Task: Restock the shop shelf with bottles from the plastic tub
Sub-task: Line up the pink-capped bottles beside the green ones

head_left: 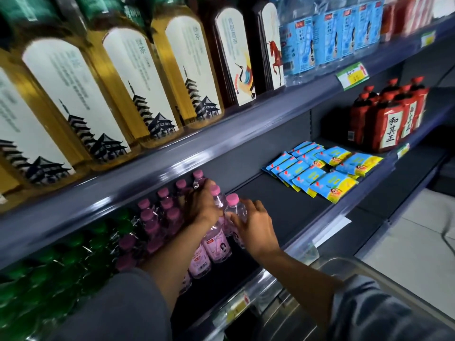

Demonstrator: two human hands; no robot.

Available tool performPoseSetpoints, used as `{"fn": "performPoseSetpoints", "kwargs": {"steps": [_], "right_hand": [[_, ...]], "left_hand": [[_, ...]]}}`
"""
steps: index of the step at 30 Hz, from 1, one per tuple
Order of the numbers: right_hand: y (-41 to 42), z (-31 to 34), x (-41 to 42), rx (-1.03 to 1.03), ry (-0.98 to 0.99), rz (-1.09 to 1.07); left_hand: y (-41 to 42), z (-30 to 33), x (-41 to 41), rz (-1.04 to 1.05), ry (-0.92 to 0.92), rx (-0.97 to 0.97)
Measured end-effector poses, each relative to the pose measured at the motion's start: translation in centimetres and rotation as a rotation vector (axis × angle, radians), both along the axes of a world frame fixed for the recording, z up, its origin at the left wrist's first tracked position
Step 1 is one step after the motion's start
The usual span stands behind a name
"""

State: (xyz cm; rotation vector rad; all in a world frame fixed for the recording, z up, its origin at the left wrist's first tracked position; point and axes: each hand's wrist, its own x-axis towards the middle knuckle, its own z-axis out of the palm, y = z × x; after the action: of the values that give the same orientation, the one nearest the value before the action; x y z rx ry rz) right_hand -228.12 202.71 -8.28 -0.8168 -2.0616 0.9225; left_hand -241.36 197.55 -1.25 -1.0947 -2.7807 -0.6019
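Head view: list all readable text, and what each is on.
"和其正": red-labelled bottle, middle shelf right.
"绿茶": yellow tea bottle, top shelf.
Dark tea bottle: characters blurred.
Price tags, blue packets, pink-capped bottles: too small or blurred.

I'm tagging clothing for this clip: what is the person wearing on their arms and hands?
Both the left hand and right hand are bare, with no gloves, rings or watch visible. The forearms are uncovered; loose grey short sleeves cover the upper arms.
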Motion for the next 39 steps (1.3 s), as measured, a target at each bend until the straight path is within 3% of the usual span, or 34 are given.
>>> {"fn": "performPoseSetpoints", "kwargs": {"steps": [7,10,13,19,24,32,39], "right_hand": [[-0.4,-2.6,1.0,-0.095,-0.08,0.112],[-0.3,-4.2,1.4,-0.092,-0.137,0.075],[-0.2,-4.2,1.2,-0.057,-0.128,0.085],[-0.4,-3.7,-0.2,-0.078,-0.123,0.074],[-0.1,-3.9,-0.6,-0.058,-0.12,0.067],[-1.3,-2.8,2.0,-0.064,-0.134,0.08],[-4.9,-0.7,5.6,0.113,-0.176,0.073]], "left_hand": [[-0.1,0.7,0.7,0.058,0.221,-0.199],[0.8,1.3,0.4,0.084,0.19,-0.291],[1.6,2.1,-0.4,0.048,0.055,-0.265],[1.3,3.1,-1.6,0.013,0.159,-0.167],[1.0,1.4,-2.0,-0.016,0.049,-0.11],[-1.9,1.2,0.4,-0.115,0.167,0.069],[-8.0,0.5,4.5,-0.155,0.329,0.095]]}}
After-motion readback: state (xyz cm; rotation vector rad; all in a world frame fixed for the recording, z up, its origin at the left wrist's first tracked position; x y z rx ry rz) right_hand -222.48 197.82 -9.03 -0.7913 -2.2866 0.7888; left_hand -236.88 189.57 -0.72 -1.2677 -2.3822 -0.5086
